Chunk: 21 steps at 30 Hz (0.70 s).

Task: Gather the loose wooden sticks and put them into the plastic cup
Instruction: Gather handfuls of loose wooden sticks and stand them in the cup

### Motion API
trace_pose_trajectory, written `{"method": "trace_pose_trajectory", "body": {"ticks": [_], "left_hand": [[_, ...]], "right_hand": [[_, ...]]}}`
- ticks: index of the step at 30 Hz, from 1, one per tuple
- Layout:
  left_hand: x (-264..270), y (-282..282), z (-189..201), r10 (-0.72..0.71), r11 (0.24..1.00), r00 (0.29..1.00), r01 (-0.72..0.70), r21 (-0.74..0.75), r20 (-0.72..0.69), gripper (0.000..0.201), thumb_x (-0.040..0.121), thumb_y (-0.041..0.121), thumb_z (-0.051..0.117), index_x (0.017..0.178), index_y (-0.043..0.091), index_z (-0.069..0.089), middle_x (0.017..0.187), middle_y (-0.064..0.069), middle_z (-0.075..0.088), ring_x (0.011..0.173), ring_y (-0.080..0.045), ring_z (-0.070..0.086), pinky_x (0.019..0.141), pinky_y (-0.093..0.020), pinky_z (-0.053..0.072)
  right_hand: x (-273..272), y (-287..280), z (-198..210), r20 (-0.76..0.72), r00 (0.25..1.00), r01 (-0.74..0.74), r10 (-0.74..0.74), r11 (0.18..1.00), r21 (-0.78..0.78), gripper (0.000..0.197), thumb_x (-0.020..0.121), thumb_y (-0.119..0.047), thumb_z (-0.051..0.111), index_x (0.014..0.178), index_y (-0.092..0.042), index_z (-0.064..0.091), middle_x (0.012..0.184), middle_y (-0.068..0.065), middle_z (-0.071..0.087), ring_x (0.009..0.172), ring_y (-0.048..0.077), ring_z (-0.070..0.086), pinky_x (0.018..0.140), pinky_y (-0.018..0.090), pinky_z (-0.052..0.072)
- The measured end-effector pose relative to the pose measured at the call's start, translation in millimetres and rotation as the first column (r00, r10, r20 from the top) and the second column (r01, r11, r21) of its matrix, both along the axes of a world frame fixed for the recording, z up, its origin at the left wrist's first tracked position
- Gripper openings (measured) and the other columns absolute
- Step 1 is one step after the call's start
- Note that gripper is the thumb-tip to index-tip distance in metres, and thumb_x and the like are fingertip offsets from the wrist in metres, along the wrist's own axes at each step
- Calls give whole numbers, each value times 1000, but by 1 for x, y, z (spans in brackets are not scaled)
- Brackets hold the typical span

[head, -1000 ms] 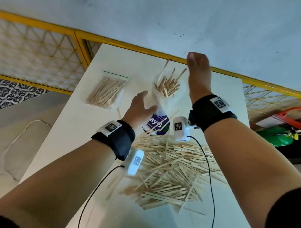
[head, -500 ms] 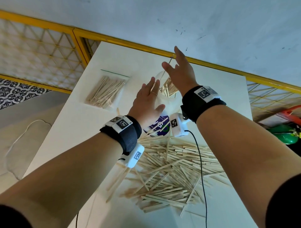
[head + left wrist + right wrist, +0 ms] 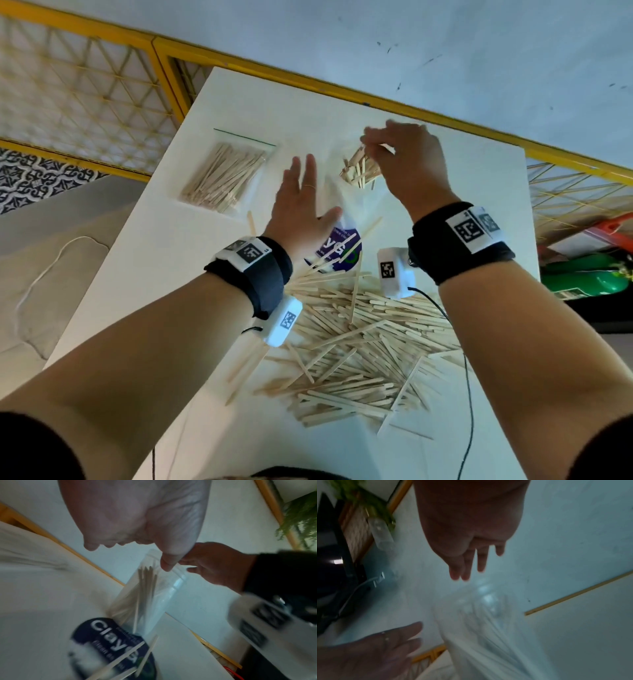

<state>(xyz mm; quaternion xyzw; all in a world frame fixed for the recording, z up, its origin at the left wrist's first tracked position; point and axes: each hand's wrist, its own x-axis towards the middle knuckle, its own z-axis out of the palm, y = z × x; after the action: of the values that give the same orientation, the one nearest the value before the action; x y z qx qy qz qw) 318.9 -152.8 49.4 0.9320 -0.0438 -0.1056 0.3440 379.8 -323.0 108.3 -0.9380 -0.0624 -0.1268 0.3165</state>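
A clear plastic cup (image 3: 342, 209) with a purple label stands at the table's far middle, with several wooden sticks (image 3: 359, 169) upright in it. My left hand (image 3: 303, 200) is beside the cup's left wall, fingers straight, thumb against the cup. My right hand (image 3: 407, 164) hovers over the cup's mouth with its fingers hanging straight and nothing seen in them. A big pile of loose sticks (image 3: 363, 346) lies nearer me, under both wrists. In the left wrist view the thumb (image 3: 169, 562) is at the rim of the cup (image 3: 154, 595). The right wrist view is blurred: right fingers (image 3: 465, 568) above the cup (image 3: 479, 615).
A sealed clear bag of sticks (image 3: 222, 178) lies at the far left of the white table (image 3: 154, 274). A yellow railing (image 3: 308, 78) runs behind the table. A green object (image 3: 589, 281) sits off the right edge. Black cables trail from both wrists over the pile.
My right hand has come down from beyond the cup to just over its mouth. The left hand has slid up along the cup's left side, fingers straightening.
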Motion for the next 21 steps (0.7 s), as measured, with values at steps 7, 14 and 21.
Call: {"method": "trace_pose_trajectory", "body": {"ticks": [7, 14, 21], "left_hand": [[-47, 44, -58, 77, 915, 926, 81, 394, -370, 80, 96, 56, 28, 151, 11, -8, 157, -24, -14, 144, -43, -8, 118, -52, 6], [-92, 1, -70, -369, 827, 862, 476, 301, -348, 79, 97, 54, 26, 149, 14, -17, 157, -6, -24, 143, -30, -24, 119, -46, -7], [-123, 10, -58, -481, 798, 817, 558, 227, -319, 76, 97, 51, 34, 151, 22, -13, 161, -2, -10, 147, -19, -14, 118, -34, -7]], "right_hand": [[-95, -61, -84, -235, 911, 370, -339, 924, 101, 32, 98, -22, 46, 125, -10, 61, 133, 9, 58, 127, 24, 48, 103, 18, 30], [-162, -14, -135, -570, 819, -100, 68, 995, -24, 48, 99, -21, 33, 147, -17, 30, 159, 5, 21, 149, 25, 8, 119, 45, -2], [-111, -12, -124, -538, 830, -388, 147, 846, -367, 48, 98, -18, 38, 146, -14, 33, 159, 8, 24, 146, 27, 20, 119, 44, 15]]}}
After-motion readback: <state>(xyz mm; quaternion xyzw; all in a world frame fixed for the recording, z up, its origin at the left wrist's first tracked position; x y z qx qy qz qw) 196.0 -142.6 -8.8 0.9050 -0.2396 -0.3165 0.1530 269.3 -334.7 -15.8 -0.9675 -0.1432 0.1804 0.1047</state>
